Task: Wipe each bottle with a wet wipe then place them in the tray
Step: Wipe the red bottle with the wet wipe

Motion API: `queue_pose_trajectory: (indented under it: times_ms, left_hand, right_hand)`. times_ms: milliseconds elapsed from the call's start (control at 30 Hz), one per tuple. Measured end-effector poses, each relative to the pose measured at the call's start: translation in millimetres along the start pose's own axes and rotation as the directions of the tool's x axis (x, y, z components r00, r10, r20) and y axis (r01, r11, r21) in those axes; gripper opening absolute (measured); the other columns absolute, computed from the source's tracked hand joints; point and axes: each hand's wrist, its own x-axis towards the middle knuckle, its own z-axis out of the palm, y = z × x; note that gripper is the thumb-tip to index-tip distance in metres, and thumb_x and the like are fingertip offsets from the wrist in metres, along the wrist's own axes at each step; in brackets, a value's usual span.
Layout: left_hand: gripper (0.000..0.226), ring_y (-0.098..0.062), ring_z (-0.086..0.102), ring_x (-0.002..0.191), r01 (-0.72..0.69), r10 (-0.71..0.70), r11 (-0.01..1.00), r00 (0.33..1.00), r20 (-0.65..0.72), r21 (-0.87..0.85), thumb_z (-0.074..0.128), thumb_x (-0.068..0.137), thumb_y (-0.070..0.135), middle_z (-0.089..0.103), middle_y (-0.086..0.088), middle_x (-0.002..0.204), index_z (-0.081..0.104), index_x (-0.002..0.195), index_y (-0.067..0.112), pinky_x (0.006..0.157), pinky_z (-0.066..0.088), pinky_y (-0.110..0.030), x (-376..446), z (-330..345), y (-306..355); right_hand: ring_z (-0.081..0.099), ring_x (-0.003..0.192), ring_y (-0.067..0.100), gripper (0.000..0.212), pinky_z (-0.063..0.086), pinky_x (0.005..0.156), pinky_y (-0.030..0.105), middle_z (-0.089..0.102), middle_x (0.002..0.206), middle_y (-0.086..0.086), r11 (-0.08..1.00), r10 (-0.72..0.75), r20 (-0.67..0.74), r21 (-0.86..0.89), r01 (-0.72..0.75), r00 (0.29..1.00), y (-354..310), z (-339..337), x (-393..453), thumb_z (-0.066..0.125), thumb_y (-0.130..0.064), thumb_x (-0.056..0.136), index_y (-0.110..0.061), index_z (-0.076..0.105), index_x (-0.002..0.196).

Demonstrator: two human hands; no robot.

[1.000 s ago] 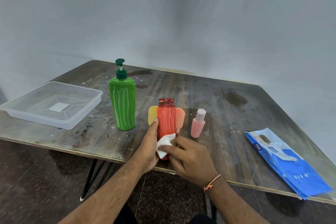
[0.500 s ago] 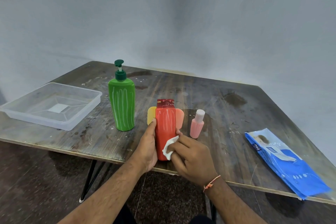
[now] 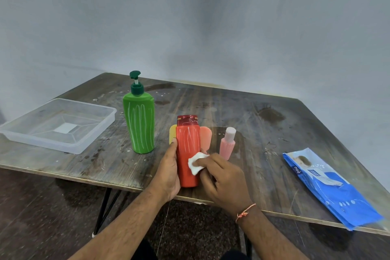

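1. Head view: red bottle (image 3: 188, 154) upright at lower centre of the frame, long axis vertical, gripped by left hand (image 3: 168, 172).
2. Right hand (image 3: 221, 177) pinches wipe (image 3: 197, 163) against its front.
3. Tray (image 3: 90, 145) lies far left; left hand nearer.

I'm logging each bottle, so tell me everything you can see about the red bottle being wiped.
The red bottle looks like glossy orange-red plastic with pale vertical streaks and a darker red patterned cap. It stands upright near the table's front edge. The left hand grips its side; the right hand presses a white wipe against its front.
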Motion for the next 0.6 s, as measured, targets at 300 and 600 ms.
queue_pose_trajectory:
  times_ms: [300, 600]
  left_hand:
    - [0.077, -0.04, 0.069, 0.121, -0.002, 0.002, 1.0, 1.0, -0.011, -0.012, 0.026, 0.109, 0.061, 0.07, -0.031, 0.128, 0.075, 0.123, 0.004, 0.106, 0.053, -0.052, 1.5, -0.7, -0.5]
    - [0.079, -0.032, 0.075, 0.106, -0.008, 0.007, 0.999, 1.0, 0.018, 0.043, 0.025, 0.109, 0.061, 0.075, -0.025, 0.116, 0.082, 0.107, 0.007, 0.095, 0.058, -0.045, 0.1, -1.5, -2.2]
  right_hand:
    - [0.068, 0.086, 0.006, 0.014, 0.055, 0.07, 0.024, 0.072, 0.102, -0.015, 0.999, 0.037, -0.032, -0.002, -0.037, 0.999, 1.2, -0.4, -0.4, 0.07, -0.015, 0.095, -0.026, 0.078, 0.101]
    - [0.065, 0.078, 0.007, 0.009, 0.055, 0.064, 0.033, 0.069, 0.093, -0.013, 0.999, -0.035, 0.021, -0.026, 0.036, 0.999, 1.6, 0.8, -1.9, 0.072, -0.017, 0.094, -0.025, 0.077, 0.095]
